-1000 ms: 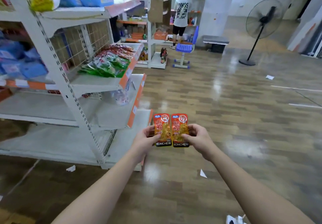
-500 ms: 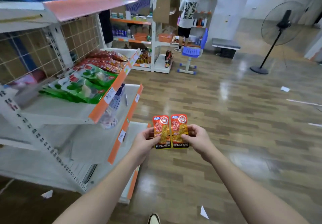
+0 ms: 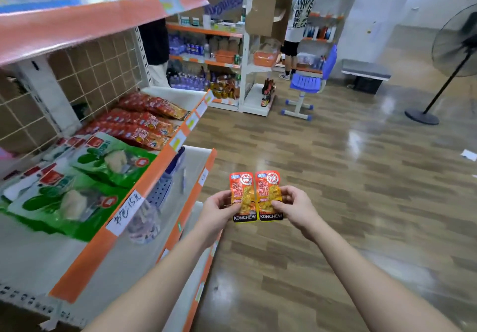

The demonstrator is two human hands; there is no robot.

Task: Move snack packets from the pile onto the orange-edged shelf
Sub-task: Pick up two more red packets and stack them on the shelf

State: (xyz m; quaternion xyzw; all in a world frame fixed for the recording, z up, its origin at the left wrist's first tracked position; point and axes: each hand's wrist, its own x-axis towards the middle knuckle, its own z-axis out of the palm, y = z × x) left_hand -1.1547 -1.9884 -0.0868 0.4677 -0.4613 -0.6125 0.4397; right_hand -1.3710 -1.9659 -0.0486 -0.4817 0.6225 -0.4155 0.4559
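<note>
Two small red-and-yellow KONCHEW snack packets are held upright side by side in front of me, over the wooden floor. My left hand (image 3: 215, 211) pinches the left packet (image 3: 242, 197) at its left edge. My right hand (image 3: 296, 209) pinches the right packet (image 3: 268, 194) at its right edge. To my left stands the orange-edged shelf (image 3: 154, 171), its middle level holding green packets (image 3: 77, 189) near me and red packets (image 3: 144, 122) farther back. The packets in my hands are to the right of the shelf's edge, at about the height of the level below.
A lower orange-edged level (image 3: 204, 176) juts out just left of my hands, with a clear bag (image 3: 144, 220) on it. Farther off are more stocked shelves (image 3: 219, 55), a person (image 3: 299, 21) facing them, a blue chair (image 3: 309, 83), a low bench (image 3: 366, 73) and a standing fan (image 3: 454, 55) at right.
The view has come closer to the shelf and risen, so the middle level with green and red packets now fills the left. Both hands keep the same hold on the two packets.
</note>
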